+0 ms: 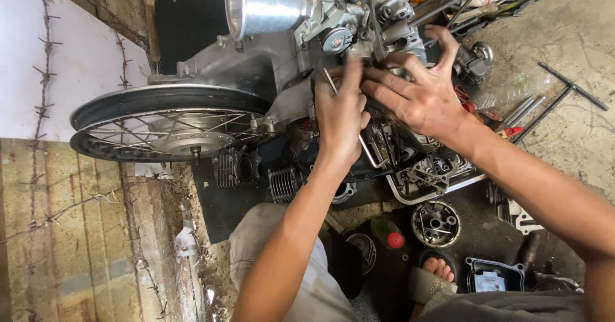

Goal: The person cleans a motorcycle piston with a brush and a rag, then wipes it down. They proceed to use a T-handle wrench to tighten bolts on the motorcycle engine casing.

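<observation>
At one o'clock, an open dark toolbox crammed with long metal rods and handled tools, ends jutting over the rim. At five o'clock on the concrete floor, a small dark rectangular tray, contents unclear; just left of it a round grey metal housing with small parts inside its bowl, and at six o'clock a dark bottle with a red cap. At centre, a grey cast-metal motorcycle engine, rough-skinned and oily, with a carburettor on top and a smooth, shiny aluminium intake funnel at eleven o'clock. At nine o'clock, a spoked wheel with a black tyre and thin silver spokes, lying nearly edge-on. Below the engine, two finned cylinders, ribbed and dull grey. At three o'clock on the floor, a long black T-handle wrench and a pair of pale metal sockets. Along the nine o'clock edge, barbed wire over a white and worn wooden wall. Left hand laid flat on the engine side at centre, fingers straight and close together, pressing against a thin bent metal rod; whether actually gripping it, cannot tell. Right hand spread wide just right of the left hand, fingers splayed and curled over the engine casing under the carburettor, touching metal but not closed on any loose part. At five o'clock, a sandalled foot.
</observation>
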